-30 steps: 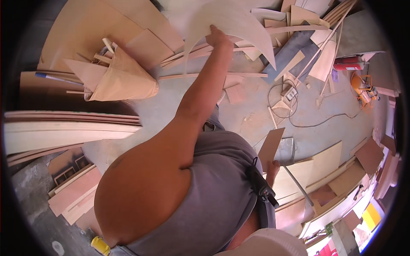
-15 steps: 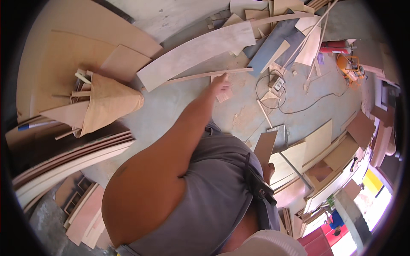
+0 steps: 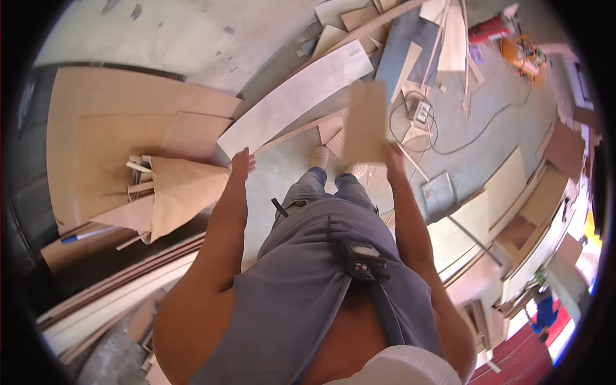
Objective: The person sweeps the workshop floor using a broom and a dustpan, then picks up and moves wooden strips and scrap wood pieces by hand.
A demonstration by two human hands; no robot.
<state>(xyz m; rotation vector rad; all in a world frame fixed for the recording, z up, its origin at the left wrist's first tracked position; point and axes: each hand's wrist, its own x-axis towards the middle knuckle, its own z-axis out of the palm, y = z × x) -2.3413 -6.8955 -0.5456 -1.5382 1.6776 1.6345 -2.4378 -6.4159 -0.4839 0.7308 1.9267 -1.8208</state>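
A flat rectangular piece of brown board (image 3: 366, 123) is held up in front of me by its lower right edge. My right hand (image 3: 393, 157) is closed on that edge. On the left, my left hand (image 3: 242, 162) is stretched out with its fingers apart, holding nothing that I can see. It is nearest to the left end of a long pale plywood panel (image 3: 298, 96) and a thin wooden strip (image 3: 295, 136). Whether it touches either one, I cannot tell. A small wood offcut (image 3: 329, 133) lies partly behind the held board.
At left, a tan sack (image 3: 186, 196) with wood scraps stands by large boards (image 3: 115, 96). A cable runs from a grey electrical box (image 3: 420, 112) toward an orange machine (image 3: 523, 56). Stacked panels (image 3: 468, 204) line the right. A person in blue (image 3: 545, 314) is far off.
My left hand has swung back from the wooden strip to the left. My right hand has brought the brown board from beside my body up and forward into the middle.
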